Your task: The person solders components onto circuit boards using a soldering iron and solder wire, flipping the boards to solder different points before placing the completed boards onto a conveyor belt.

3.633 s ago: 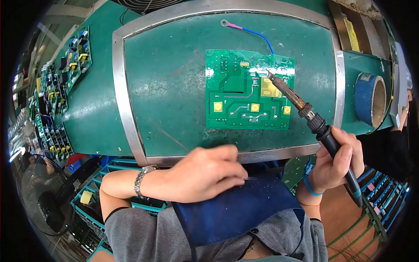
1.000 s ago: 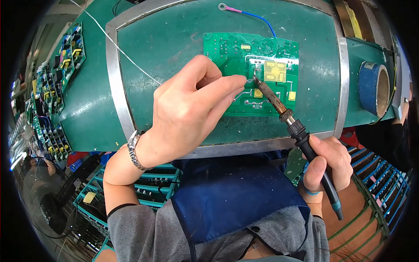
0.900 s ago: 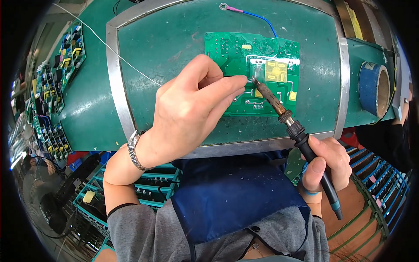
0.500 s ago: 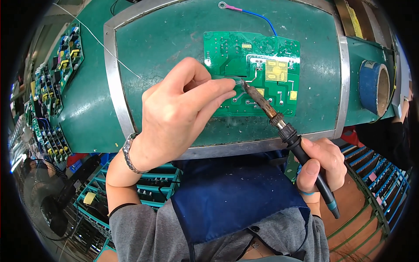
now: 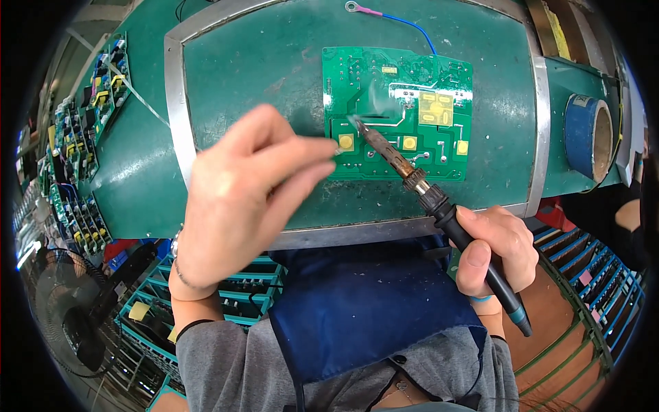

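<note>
A green circuit board (image 5: pixel 381 154) with yellow patches lies on the green bench mat. My right hand (image 5: pixel 500 248) is wrapped round the dark handle of a soldering iron (image 5: pixel 449 220). The iron's tip points up and left, over the left part of the board, with a wisp of smoke above the board. My left hand (image 5: pixel 240 185) is closed in a pinch at the board's left edge, a short bit of solder wire showing at its fingertips. More of the solder wire (image 5: pixel 143 101) runs off to the upper left, partly hidden behind the hand.
A metal frame (image 5: pixel 180 117) borders the mat. Beyond the board lies a blue wire (image 5: pixel 412 26) with a ring terminal. A blue roll (image 5: pixel 581 137) stands at right. Several populated boards (image 5: pixel 103 89) line the left side. Near another person's arm (image 5: pixel 628 214) are blue racks (image 5: pixel 594 257).
My left hand has drawn back left and slightly down from the middle of the board. The iron's tip has shifted left, and the solder wire now hangs slacker at the upper left.
</note>
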The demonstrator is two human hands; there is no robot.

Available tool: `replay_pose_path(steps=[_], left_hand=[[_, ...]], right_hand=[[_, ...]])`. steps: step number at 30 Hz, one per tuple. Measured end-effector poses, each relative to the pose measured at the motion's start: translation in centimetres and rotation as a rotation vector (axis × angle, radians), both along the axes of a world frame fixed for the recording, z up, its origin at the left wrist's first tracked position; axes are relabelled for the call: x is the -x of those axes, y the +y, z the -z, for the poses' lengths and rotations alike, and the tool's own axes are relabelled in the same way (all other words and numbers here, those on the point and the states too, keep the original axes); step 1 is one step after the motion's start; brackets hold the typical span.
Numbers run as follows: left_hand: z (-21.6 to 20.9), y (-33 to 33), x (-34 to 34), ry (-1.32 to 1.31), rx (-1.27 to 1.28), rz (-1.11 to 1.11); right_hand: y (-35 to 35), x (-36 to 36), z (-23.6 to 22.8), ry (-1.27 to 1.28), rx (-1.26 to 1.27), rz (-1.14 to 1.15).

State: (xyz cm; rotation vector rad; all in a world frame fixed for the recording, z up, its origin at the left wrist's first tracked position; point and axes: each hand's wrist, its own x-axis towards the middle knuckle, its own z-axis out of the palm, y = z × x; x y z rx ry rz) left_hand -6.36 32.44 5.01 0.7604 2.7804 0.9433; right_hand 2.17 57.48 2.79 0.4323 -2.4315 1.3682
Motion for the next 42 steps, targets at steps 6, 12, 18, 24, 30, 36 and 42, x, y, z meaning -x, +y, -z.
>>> replay_pose_path(steps=[6, 12, 18, 24, 30, 36, 42], left_hand=[[-0.5, -0.6, -3.3, -0.517, -0.087, 0.464], [0.0, 0.9, -4.2, -0.343, -0.168, 0.142], [1.1, 2.0, -2.4, 0.054, -0.122, -0.103], [2.9, 2.6, -1.9, 0.086, -0.196, -0.065], [2.9, 2.3, -1.8, 0.061, -0.183, -0.073], [2.7, 2.0, -1.6, 0.087, -0.169, -0.064], [2.7, 1.6, -2.0, 0.042, -0.193, -0.114]], right_hand=[[0.8, -0.6, 0.0, 0.04, 0.077, 0.056], [2.1, -2.8, -0.1, 0.042, 0.007, 0.186], [2.0, -3.4, 0.3, 0.025, 0.006, 0.188], [1.8, -2.9, 0.5, 0.047, -0.004, 0.112], [1.5, -2.6, 0.5, 0.062, 0.004, 0.07], [1.2, -2.5, 0.6, 0.045, 0.029, 0.042], [1.2, -2.1, 0.6, 0.046, 0.03, -0.004]])
